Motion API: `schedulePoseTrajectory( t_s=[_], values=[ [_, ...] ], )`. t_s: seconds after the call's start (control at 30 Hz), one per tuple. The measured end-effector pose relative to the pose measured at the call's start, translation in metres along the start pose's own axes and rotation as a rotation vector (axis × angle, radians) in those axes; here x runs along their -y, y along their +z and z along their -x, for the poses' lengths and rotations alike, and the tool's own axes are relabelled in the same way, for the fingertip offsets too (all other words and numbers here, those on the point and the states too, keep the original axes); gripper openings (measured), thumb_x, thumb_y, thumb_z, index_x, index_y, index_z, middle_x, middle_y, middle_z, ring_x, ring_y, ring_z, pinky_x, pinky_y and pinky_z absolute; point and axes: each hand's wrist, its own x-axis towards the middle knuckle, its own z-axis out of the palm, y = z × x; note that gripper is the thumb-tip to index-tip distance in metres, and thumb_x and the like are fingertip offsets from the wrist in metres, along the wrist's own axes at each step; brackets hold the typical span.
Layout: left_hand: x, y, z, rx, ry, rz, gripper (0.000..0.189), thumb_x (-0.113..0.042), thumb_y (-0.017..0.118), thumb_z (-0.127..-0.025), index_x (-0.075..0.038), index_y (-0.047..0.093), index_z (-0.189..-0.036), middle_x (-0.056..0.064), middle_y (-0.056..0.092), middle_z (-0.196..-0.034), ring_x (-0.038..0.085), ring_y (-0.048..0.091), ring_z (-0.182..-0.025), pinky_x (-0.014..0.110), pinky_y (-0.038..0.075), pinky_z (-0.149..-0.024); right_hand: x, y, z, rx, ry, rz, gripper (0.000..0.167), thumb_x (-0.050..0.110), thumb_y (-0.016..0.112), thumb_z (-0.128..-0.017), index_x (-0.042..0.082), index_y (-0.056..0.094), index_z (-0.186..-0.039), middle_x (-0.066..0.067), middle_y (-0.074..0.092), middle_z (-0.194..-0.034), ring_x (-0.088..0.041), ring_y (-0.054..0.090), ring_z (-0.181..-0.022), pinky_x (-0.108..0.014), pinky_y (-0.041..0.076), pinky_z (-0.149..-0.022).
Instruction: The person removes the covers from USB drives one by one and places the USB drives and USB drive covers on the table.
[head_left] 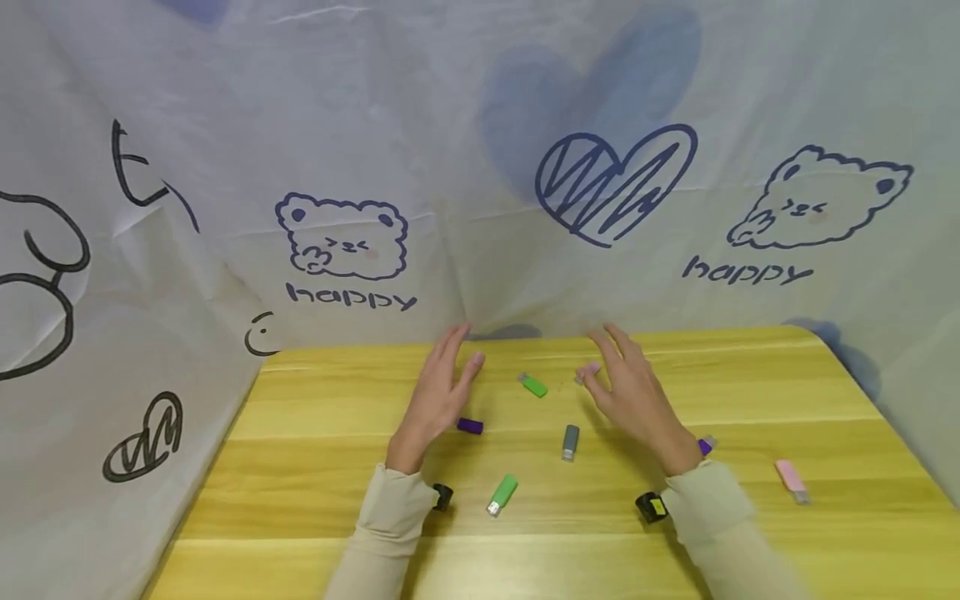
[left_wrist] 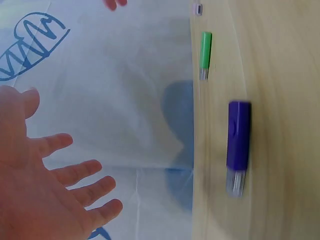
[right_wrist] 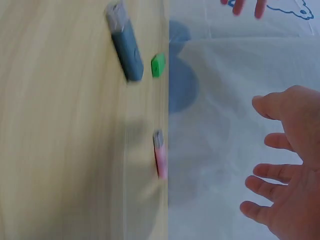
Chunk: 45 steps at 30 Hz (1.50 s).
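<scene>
My left hand point(head_left: 438, 392) hovers over the left part of the wooden table, fingers spread and holding nothing. Just right of it lies a purple USB stick point(head_left: 470, 426), larger in the left wrist view. My right hand point(head_left: 630, 390), also bare with fingers apart, is raised over the right side and partly covers a pink USB stick point(right_wrist: 160, 160). Between the hands lie a green USB stick point(head_left: 534, 385) near the back and a grey USB stick point(head_left: 571, 442). A second green stick point(head_left: 503, 493) lies nearer the front.
Partly behind the right wrist lies another purple stick point(head_left: 706, 447); a second pink stick point(head_left: 792, 481) is farther right. Black wrist cameras point(head_left: 652, 507) sit at both cuffs. A printed white cloth point(head_left: 465, 250) hangs behind the table point(head_left: 300, 467) and at its sides.
</scene>
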Motion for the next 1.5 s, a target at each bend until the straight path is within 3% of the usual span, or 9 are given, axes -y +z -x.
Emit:
schedulePoseTrajectory(
  t_s=[0.2, 0.33, 0.6, 0.93, 1.17, 1.5],
  values=[
    [0.002, 0.014, 0.000, -0.055, 0.022, 0.084, 0.058, -0.032, 0.053, -0.108, -0.004, 0.037, -0.157, 0.022, 0.039, -0.158, 0.041, 0.036, -0.146, 0.058, 0.030, -0.119, 0.016, 0.021, -0.001, 0.075, 0.093, -0.106, 0.063, 0.023, 0.069, -0.100, 0.005, 0.041, -0.154, -0.027, 0.032, -0.159, -0.047, 0.035, -0.142, -0.068, 0.041, -0.106],
    [0.003, 0.021, -0.002, -0.088, 0.026, 0.136, 0.057, -0.028, 0.057, -0.106, -0.001, 0.041, -0.154, 0.022, 0.043, -0.155, 0.043, 0.042, -0.141, 0.057, 0.035, -0.116, 0.027, 0.033, -0.003, 0.094, 0.108, -0.159, 0.060, 0.020, 0.069, -0.100, 0.004, 0.043, -0.152, -0.024, 0.035, -0.156, -0.044, 0.038, -0.140, -0.064, 0.043, -0.106],
    [0.005, 0.027, -0.003, -0.088, -0.004, 0.173, 0.053, -0.028, 0.055, -0.107, 0.000, 0.045, -0.151, 0.022, 0.046, -0.153, 0.044, 0.048, -0.134, 0.058, 0.041, -0.111, 0.033, 0.050, -0.013, 0.052, 0.072, -0.131, 0.055, 0.013, 0.076, -0.094, -0.004, 0.053, -0.142, -0.024, 0.051, -0.138, -0.041, 0.052, -0.125, -0.055, 0.052, -0.096],
    [0.006, 0.037, -0.001, -0.053, -0.020, 0.170, 0.049, -0.022, 0.061, -0.104, 0.000, 0.051, -0.147, 0.025, 0.051, -0.146, 0.048, 0.052, -0.128, 0.058, 0.045, -0.107, 0.035, 0.069, -0.017, 0.168, 0.220, -0.123, 0.041, 0.014, 0.072, -0.097, -0.004, 0.062, -0.133, -0.025, 0.058, -0.128, -0.042, 0.057, -0.117, -0.054, 0.055, -0.092],
    [0.013, 0.042, -0.002, -0.088, -0.020, 0.223, 0.044, -0.014, 0.065, -0.101, 0.003, 0.055, -0.140, 0.026, 0.056, -0.137, 0.049, 0.058, -0.121, 0.063, 0.049, -0.100, 0.036, 0.079, -0.018, 0.213, 0.258, -0.145, 0.042, 0.015, 0.074, -0.096, -0.007, 0.063, -0.131, -0.024, 0.061, -0.121, -0.039, 0.060, -0.109, -0.052, 0.054, -0.090],
    [0.014, 0.044, -0.003, -0.046, -0.059, 0.263, 0.042, -0.010, 0.067, -0.100, 0.001, 0.057, -0.139, 0.023, 0.056, -0.140, 0.046, 0.060, -0.121, 0.057, 0.051, -0.101, 0.038, 0.090, -0.026, 0.212, 0.262, -0.143, 0.030, -0.001, 0.070, -0.094, -0.008, 0.067, -0.123, -0.021, 0.063, -0.119, -0.039, 0.061, -0.108, -0.051, 0.055, -0.092]
  ],
)
